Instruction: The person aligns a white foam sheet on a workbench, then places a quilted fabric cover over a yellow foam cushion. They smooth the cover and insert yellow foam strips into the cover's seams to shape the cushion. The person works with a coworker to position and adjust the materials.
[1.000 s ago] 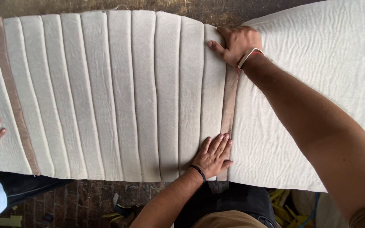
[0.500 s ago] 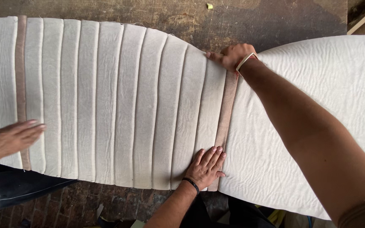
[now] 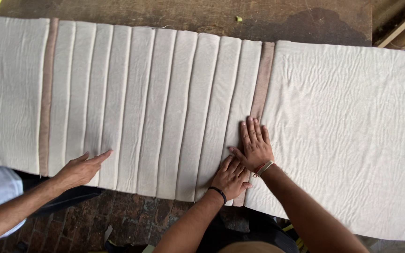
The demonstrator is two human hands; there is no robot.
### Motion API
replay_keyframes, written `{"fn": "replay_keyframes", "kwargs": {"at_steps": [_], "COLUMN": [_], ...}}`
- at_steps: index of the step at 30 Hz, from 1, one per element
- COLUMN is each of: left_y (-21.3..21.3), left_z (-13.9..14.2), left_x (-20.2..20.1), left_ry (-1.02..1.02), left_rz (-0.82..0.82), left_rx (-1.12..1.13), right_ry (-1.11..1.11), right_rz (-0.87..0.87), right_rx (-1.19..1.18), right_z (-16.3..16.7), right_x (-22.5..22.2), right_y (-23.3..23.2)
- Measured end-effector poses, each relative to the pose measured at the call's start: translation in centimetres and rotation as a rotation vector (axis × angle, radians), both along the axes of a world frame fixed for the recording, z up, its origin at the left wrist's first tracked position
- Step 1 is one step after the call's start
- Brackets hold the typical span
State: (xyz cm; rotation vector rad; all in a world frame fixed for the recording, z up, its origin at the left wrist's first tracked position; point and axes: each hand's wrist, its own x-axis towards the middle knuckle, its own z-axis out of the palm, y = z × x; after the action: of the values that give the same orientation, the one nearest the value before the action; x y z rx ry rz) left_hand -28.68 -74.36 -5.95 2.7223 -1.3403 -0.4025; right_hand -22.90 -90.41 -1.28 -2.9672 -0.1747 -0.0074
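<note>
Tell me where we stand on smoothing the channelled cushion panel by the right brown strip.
Done: the ribbed cream panel lies flat across the workbench. In hand: the left hand and right hand press flat at the near end of the right brown strip; a co-worker's hand rests near the left brown strip. Left: the plain cream section shows wrinkles.

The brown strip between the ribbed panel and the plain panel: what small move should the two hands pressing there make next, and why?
Probably slide the right hand up along the brown strip toward the far edge, pressing as it goes. Both it and the left hand lie flat, bunched at the near end of the strip, so its far length is unpressed. A co-worker's hand rests on the ribbed panel.
</note>
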Motion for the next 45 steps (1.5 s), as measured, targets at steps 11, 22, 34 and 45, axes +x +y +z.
{"fn": "replay_keyframes", "kwargs": {"at_steps": [11, 22, 34, 45], "left_y": [10.7, 15.4, 1.8, 1.3], "left_z": [2.6, 1.1, 5.6, 7.3], "left_x": [7.3, 8.1, 4.5, 4.3], "left_ry": [0.017, -0.075, 0.069, 0.015], "left_rz": [0.343, 0.527, 0.084, 0.091], "left_rx": [0.127, -0.072, 0.096, 0.216], "right_ry": [0.083, 0.081, -0.052, 0.2], "right_rz": [-0.061, -0.102, -0.176, -0.39], "right_rx": [-0.093, -0.111, 0.179, 0.081], "right_z": [-1.5, -0.2, 0.7, -1.3], "right_x": [1.1, 0.3, -5.5, -14.4], "right_y": [0.1, 0.6, -0.3, 0.3]}}
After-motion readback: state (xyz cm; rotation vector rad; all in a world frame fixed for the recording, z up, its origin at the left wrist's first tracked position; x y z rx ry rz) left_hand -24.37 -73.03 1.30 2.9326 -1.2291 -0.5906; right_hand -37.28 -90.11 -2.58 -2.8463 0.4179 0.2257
